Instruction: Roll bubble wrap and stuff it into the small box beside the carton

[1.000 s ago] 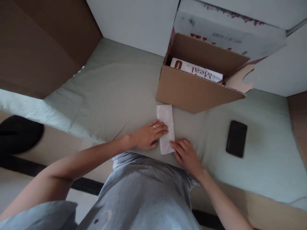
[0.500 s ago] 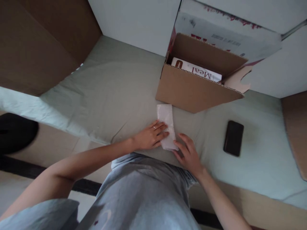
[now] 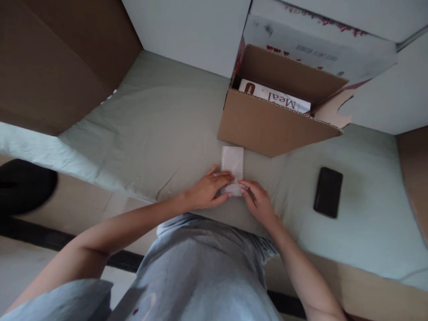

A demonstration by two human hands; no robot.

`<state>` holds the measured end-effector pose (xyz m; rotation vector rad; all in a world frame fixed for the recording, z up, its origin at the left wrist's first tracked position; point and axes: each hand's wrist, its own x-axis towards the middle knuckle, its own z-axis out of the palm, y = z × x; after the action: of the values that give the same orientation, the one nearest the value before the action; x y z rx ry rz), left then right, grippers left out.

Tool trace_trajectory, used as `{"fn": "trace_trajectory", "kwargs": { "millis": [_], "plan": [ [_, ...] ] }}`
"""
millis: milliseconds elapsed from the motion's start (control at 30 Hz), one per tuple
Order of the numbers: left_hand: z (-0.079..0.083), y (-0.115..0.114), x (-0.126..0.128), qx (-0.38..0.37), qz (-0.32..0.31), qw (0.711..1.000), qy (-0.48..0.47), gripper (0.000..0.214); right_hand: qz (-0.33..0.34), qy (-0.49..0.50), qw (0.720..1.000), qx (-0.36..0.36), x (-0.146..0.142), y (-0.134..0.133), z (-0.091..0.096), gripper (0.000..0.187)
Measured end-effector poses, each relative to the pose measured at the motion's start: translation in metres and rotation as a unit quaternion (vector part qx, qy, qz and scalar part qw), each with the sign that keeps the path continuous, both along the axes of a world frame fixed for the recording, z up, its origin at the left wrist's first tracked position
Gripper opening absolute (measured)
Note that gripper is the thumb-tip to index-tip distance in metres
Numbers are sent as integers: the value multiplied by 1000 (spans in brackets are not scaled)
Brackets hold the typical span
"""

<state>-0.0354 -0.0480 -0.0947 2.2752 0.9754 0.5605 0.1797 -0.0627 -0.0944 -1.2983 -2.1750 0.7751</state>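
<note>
Head view: a white tissue (image 3: 233, 161) lies flat on the bed (image 3: 150, 125), just in front of the person's body and just short of a box (image 3: 267, 127). Its near end is under both hands, and its far end is free.

The left hand (image 3: 207, 189) is mostly open. Its fingers are stretched across the tissue's near left corner and press it down, probably so it does not slide on the soft sheet. The right hand (image 3: 258, 203) is more bent, with its fingertips closed on the near right edge, which looks slightly raised. The two sets of fingertips almost meet, so the near end is held from both sides.

The box is open towards the camera, and its lid leans back on the wall. Inside is a pack (image 3: 274, 96) marked "Meal". A phone (image 3: 328, 192) lies face down on the sheet to the right, well apart from the hands.

The fingers cover the tissue's near edge, so I cannot tell whether it is folded or rolled. The right thumb is hidden too. The pack's label is partly cut off by the box wall.
</note>
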Motion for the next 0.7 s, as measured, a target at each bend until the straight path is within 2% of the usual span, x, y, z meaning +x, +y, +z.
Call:
{"fn": "trace_trajectory", "kwargs": {
  "millis": [133,267,333,433,500,600,700],
  "plan": [
    [-4,4,4,-22,58,997,-42,35,-46,0,999,-2,-9,7,-6,30],
    [-8,8,9,-9,107,992,-58,32,-83,-29,992,93,-7,8,-5,34],
    [-8,10,11,-6,121,990,-66,30,-57,-45,985,159,-4,4,-2,34],
    [-7,13,14,-12,141,987,-72,27,33,-96,971,215,0,-4,0,37],
    [-7,14,16,-11,160,984,-78,25,70,-144,965,209,-1,-8,-2,40],
    [-8,14,19,-9,172,981,-86,25,64,-186,964,181,-6,-8,-7,42],
    [-10,12,18,-15,163,981,-105,27,60,-189,965,173,-10,-1,-10,42]
  ]
}}
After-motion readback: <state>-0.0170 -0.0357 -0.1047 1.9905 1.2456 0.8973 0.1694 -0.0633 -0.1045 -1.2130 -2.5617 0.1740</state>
